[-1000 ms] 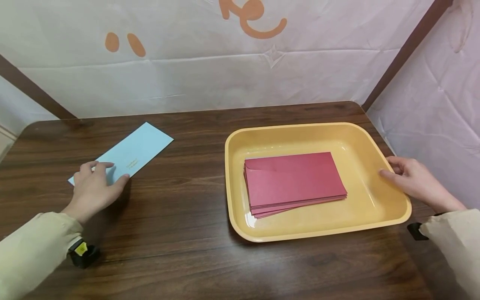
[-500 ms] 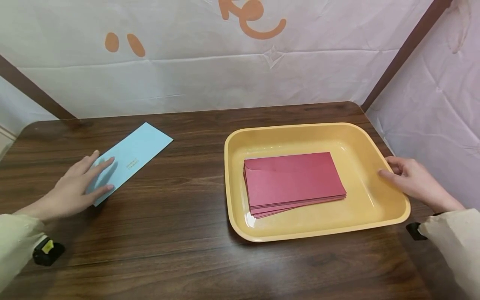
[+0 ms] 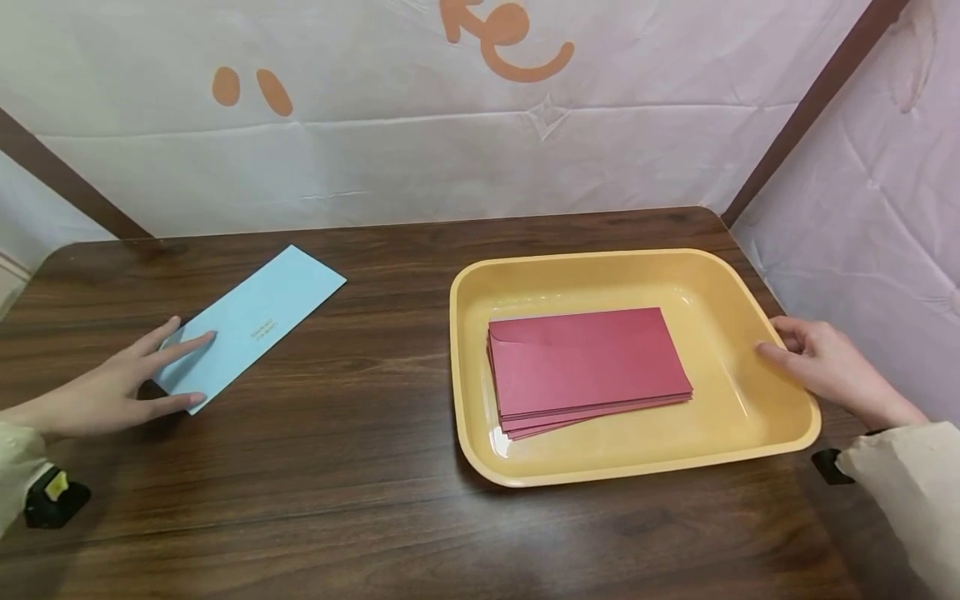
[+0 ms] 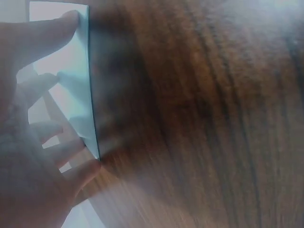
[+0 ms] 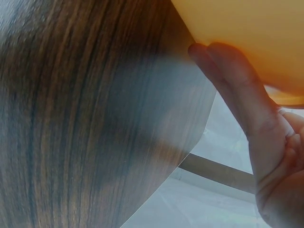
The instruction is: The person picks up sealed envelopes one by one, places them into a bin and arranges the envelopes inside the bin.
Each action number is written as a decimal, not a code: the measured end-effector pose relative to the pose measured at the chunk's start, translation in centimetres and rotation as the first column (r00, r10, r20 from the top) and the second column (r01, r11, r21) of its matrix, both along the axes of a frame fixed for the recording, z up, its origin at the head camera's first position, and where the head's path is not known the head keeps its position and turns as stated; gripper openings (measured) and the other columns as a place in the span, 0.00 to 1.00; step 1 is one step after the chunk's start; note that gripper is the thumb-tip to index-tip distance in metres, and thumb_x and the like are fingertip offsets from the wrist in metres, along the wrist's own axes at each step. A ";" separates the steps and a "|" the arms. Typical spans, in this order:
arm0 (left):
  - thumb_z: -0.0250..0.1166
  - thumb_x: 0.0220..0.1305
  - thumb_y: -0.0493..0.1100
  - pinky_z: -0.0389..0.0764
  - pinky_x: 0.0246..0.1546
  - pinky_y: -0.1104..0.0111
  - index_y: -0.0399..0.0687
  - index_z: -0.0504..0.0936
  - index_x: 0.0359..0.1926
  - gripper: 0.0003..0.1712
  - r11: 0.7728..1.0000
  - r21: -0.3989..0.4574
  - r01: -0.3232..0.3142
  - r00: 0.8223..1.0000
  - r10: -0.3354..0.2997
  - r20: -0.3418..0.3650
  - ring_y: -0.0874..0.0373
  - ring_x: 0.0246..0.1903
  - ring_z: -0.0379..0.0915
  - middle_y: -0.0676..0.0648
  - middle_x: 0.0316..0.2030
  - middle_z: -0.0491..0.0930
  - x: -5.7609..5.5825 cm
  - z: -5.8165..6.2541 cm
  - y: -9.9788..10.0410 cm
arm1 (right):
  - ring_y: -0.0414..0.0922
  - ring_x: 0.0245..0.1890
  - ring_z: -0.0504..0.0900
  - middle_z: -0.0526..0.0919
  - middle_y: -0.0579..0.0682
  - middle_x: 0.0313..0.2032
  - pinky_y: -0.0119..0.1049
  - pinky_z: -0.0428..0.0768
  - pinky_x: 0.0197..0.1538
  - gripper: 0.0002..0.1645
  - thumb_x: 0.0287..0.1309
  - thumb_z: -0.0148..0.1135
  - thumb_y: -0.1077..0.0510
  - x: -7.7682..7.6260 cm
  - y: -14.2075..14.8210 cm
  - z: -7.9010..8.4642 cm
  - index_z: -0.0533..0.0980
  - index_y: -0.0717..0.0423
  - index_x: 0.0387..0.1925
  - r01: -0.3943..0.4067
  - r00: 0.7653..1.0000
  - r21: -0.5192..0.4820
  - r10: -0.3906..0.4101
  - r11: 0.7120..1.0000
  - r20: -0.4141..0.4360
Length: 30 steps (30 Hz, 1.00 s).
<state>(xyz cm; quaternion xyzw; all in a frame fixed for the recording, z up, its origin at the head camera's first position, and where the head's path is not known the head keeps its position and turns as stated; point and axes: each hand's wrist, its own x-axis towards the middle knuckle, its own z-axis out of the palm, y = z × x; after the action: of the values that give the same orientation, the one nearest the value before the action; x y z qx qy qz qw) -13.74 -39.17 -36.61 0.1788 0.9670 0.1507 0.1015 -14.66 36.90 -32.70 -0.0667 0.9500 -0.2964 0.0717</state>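
A pale blue envelope (image 3: 258, 312) with small gold print lies slanted on the table at left. My left hand (image 3: 116, 385) is at its near end, fingers spread and fairly straight, the thumb tip by the lower corner and the index finger over its surface. In the left wrist view, thumb and fingers overlap the envelope (image 4: 76, 97). My right hand (image 3: 828, 360) grips the right rim of a yellow tray (image 3: 723, 375), thumb inside. The right wrist view shows fingers under the tray (image 5: 270, 33). A stack of red envelopes (image 3: 588, 362) lies in the tray, its edges slightly uneven.
The dark wood-grain table (image 3: 360, 467) has rounded back corners. Behind it hangs a whitish cloth (image 3: 375, 158) with orange shapes, and another cloth (image 3: 885, 192) stands close beyond the tray's right side. Brown frame bars (image 3: 817, 100) rise at the corners.
My left hand has drawn back to the left and spread its fingers, uncovering more of the blue envelope's near end. The right hand and the tray have stayed put.
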 end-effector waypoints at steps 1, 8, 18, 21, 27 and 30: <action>0.69 0.58 0.45 0.60 0.46 0.35 0.49 0.49 0.75 0.51 1.000 0.001 0.005 1.000 -0.005 -0.010 0.19 0.64 0.43 0.24 0.71 0.36 0.0 0.0 0.0 | 0.38 0.18 0.82 0.87 0.47 0.28 0.28 0.76 0.25 0.15 0.65 0.54 0.58 0.0 0.0 0.0 0.72 0.65 0.48 0.001 1.000 0.002 -0.001 1.000 0.000; 0.65 0.61 0.57 0.60 0.50 0.35 0.50 0.49 0.75 0.50 0.986 -0.168 -0.013 0.999 0.005 -0.047 0.20 0.56 0.56 0.19 0.65 0.52 0.4 -0.2 1.2 | 0.38 0.18 0.82 0.87 0.46 0.28 0.28 0.77 0.24 0.16 0.66 0.54 0.58 0.0 0.1 -0.1 0.71 0.65 0.50 0.006 1.000 -0.005 -0.006 1.000 0.012; 0.53 0.67 0.64 0.73 0.37 0.41 0.33 0.59 0.69 0.45 0.943 -0.322 -0.089 0.988 0.041 -0.151 0.28 0.44 0.67 0.19 0.56 0.62 2.6 0.0 5.8 | 0.37 0.18 0.82 0.87 0.45 0.27 0.28 0.76 0.24 0.17 0.66 0.54 0.58 0.0 0.1 -0.2 0.71 0.65 0.50 0.005 1.000 0.002 -0.005 1.000 0.010; 0.51 0.69 0.62 0.74 0.28 0.45 0.25 0.60 0.66 0.45 0.936 -0.327 -0.129 0.980 0.071 -0.186 0.30 0.37 0.68 0.18 0.47 0.64 3.0 -0.3 7.3 | 0.38 0.18 0.83 0.87 0.45 0.28 0.29 0.77 0.24 0.16 0.66 0.54 0.57 0.0 0.1 -0.2 0.71 0.65 0.50 0.011 1.000 0.000 -0.011 1.000 0.017; 0.49 0.71 0.59 0.71 0.14 0.50 0.16 0.60 0.61 0.43 0.911 -0.338 -0.238 0.966 0.187 -0.176 0.21 0.38 0.67 0.14 0.39 0.65 3.5 -0.3 10.3 | 0.38 0.18 0.83 0.87 0.44 0.27 0.29 0.77 0.24 0.16 0.66 0.54 0.58 0.0 0.0 -0.2 0.71 0.65 0.50 0.020 1.000 -0.006 -0.019 1.000 0.019; 0.51 0.71 0.57 0.73 0.16 0.48 0.13 0.61 0.57 0.43 0.904 -0.341 -0.258 0.962 0.206 -0.180 0.21 0.38 0.69 0.14 0.39 0.67 3.6 0.0 11.6 | 0.38 0.17 0.82 0.86 0.44 0.25 0.29 0.76 0.24 0.16 0.66 0.54 0.58 0.0 0.0 -0.1 0.72 0.65 0.49 0.012 1.000 -0.002 -0.012 1.000 0.008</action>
<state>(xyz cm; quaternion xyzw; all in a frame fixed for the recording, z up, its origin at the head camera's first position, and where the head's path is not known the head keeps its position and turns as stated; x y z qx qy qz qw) -10.10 -27.52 -36.65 0.0505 0.9972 -0.0316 0.0461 -14.63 36.90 -32.81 -0.0600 0.9498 -0.2980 0.0739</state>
